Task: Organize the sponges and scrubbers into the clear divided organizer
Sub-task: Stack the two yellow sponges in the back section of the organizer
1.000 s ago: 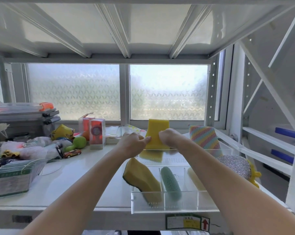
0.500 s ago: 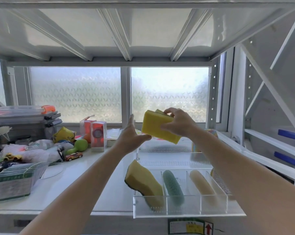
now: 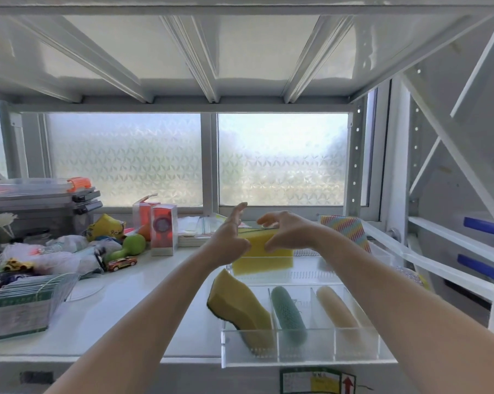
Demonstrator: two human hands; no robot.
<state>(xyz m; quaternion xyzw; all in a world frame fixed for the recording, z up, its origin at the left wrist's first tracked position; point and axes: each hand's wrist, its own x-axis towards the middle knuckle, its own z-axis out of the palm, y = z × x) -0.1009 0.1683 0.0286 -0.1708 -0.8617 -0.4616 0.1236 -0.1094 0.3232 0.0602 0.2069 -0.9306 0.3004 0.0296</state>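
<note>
Front compartments: clear divided organizer (image 3: 305,361) holds a curved yellow sponge (image 3: 240,307), green scrubber (image 3: 288,315) and cream scrubber (image 3: 336,309), each lying front-to-back.
Hands: left hand (image 3: 228,240) and right hand (image 3: 287,231), fingers spread, flank the yellow sponge (image 3: 264,258).
Yellow sponge: on edge, long axis left-right, in the rear section.
Far right: striped sponge (image 3: 345,231).

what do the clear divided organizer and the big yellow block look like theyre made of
Clear divided organizer: rigid transparent plastic, probably acrylic; glossy walls, contents show through. Big yellow rectangular block: soft foam sponge, judging by its matte, finely porous face; a thin darker layer on top may be a scouring pad.
</note>
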